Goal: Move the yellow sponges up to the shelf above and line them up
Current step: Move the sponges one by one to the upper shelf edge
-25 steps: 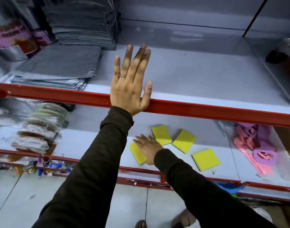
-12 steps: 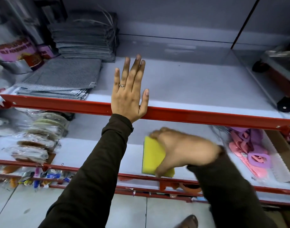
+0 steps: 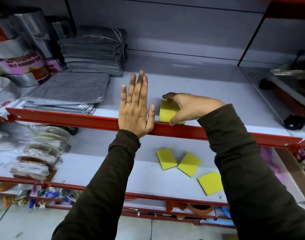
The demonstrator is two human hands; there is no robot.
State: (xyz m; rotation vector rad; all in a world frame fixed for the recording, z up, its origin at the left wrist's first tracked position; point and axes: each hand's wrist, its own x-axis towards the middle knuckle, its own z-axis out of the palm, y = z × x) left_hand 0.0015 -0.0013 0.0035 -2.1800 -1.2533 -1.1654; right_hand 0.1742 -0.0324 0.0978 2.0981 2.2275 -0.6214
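Now the right hand [image 3: 191,108] pinches one sponge [image 3: 169,111] at the upper shelf's [image 3: 217,94] front edge, just right of the flat, empty left hand [image 3: 136,110]; three sponges [image 3: 189,164] lie below, nearer the right hand.

Even, cool, diffuse lighting is seen; soft glare is shown on the shelf back panel [image 3: 188,64], edges are bowed by wide-angle distortion, and peripheral detail is blurred
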